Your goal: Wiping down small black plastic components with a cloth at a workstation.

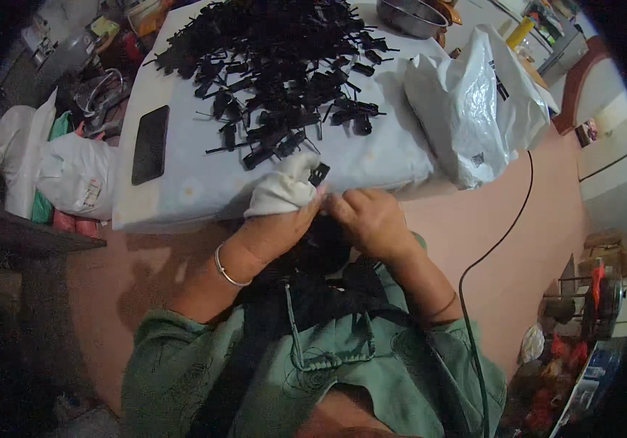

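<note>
My left hand (285,201), with white cloth or a glove over its fingers, grips a small black plastic part (319,174) just past the table's near edge. Close against it, my right hand (372,219) is closed in a pinch at the lower end of that part. Whatever lies between the right fingertips is too small and hidden to make out. Beyond both hands, a large heap of similar black plastic parts (277,80) with thin stems spreads over the white-covered table (393,157). Its nearest pieces lie just past the left fingers.
A dark phone (151,144) lies at the table's left. On the right stands a white plastic bag (466,109), with a metal bowl (414,16) behind it. A black cable (499,244) runs down the right side. Stuffed bags (76,175) sit at the left.
</note>
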Available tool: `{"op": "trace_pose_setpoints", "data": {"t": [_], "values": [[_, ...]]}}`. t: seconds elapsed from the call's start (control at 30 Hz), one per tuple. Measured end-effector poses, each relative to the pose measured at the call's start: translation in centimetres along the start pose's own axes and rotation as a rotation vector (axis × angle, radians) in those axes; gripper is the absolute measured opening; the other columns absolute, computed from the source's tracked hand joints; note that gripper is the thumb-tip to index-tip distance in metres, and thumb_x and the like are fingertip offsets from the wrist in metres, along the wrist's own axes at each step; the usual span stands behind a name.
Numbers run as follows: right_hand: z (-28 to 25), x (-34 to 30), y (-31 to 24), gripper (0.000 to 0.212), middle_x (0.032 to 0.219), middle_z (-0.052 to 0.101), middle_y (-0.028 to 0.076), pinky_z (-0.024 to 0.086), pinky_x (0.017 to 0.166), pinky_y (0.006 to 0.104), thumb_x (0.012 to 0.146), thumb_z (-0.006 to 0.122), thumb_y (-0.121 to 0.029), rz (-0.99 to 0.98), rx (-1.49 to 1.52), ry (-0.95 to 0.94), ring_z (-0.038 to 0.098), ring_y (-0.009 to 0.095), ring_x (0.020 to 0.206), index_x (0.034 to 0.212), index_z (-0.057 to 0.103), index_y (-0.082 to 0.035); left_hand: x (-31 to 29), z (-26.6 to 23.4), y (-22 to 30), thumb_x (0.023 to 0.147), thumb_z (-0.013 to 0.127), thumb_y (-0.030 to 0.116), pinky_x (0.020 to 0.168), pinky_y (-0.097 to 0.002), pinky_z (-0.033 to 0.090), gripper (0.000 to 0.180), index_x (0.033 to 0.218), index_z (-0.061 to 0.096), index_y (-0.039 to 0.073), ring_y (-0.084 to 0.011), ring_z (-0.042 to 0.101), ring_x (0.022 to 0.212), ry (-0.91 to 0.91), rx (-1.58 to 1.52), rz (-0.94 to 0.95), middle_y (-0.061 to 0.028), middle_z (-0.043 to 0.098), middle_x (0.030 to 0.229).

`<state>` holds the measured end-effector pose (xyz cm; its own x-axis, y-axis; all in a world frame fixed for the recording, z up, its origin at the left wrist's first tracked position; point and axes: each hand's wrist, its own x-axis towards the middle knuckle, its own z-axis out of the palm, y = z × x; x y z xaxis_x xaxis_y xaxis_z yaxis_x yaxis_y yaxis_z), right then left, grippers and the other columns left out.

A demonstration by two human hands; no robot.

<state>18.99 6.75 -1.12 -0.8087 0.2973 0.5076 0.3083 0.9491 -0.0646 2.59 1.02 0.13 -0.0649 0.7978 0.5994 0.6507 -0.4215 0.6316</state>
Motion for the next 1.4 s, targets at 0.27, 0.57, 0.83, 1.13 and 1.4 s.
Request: {"op": "trace_pose_setpoints", "data": {"t": [0.27,0.57,0.83,1.13,1.4], "values": [[0.9,1.0,-1.5,0.013,0.06,0.05,0.002,0.037,0.049,0.0225,0.074,0.065,-0.007,0.594,0.785,0.235,0.046,0.009,0.054,0.074,0.053,-0.004,-2.0,-0.5,0.2,0.079,0.055,0.011,0.063,-0.0316,0.046,0.022,0.098,0.052,0.0,-0.0204,0.057,0.069,-0.234,-0.447,-0.445,-0.0124,0.058,0.078],[0.7,0.8,-2.1,0.02,0.058,0.045,0.0,0.036,0.051,0.0238,0.086,0.052,-0.016,0.624,0.883,0.035,0.039,0.007,0.057,0.073,0.05,-0.001,-2.6,-0.5,0.7,0.078,0.055,0.005,0.065,-0.0248,0.045,0.025,0.103,0.05,0.0,-0.0098,0.052,0.073,-0.191,-0.364,-0.561,-0.004,0.056,0.081],[4.1,0.0,-3.0,0.027,0.058,0.046,0.005,0.037,0.052,0.0278,0.09,0.045,-0.02,0.6,1.096,0.159,0.04,0.011,0.055,0.073,0.05,-0.001,-3.2,0.2,0.6,0.075,0.055,0.003,0.066,-0.029,0.047,0.021,0.095,0.054,-0.002,-0.0204,0.058,0.074,-0.068,0.073,-0.11,-0.0129,0.058,0.082],[3.1,0.0,-3.6,0.029,0.065,0.045,-0.006,0.034,0.053,0.0205,0.092,0.042,-0.024,0.596,1.067,0.067,0.038,0.003,0.06,0.075,0.051,-0.002,-3.6,-0.3,0.8,0.074,0.054,0.001,0.067,-0.0292,0.047,0.021,0.094,0.054,-0.004,-0.0226,0.059,0.075,-0.076,-0.229,-0.372,-0.014,0.058,0.082],[2.7,-0.1,-3.4,0.024,0.063,0.045,-0.001,0.036,0.054,0.0238,0.091,0.044,-0.02,0.688,1.202,0.011,0.038,0.006,0.06,0.078,0.052,-0.001,-4.0,0.1,0.9,0.075,0.055,0.001,0.066,-0.0277,0.047,0.025,0.1,0.05,-0.002,-0.0177,0.057,0.074,-0.014,-0.013,-0.109,-0.0107,0.057,0.083]]}}
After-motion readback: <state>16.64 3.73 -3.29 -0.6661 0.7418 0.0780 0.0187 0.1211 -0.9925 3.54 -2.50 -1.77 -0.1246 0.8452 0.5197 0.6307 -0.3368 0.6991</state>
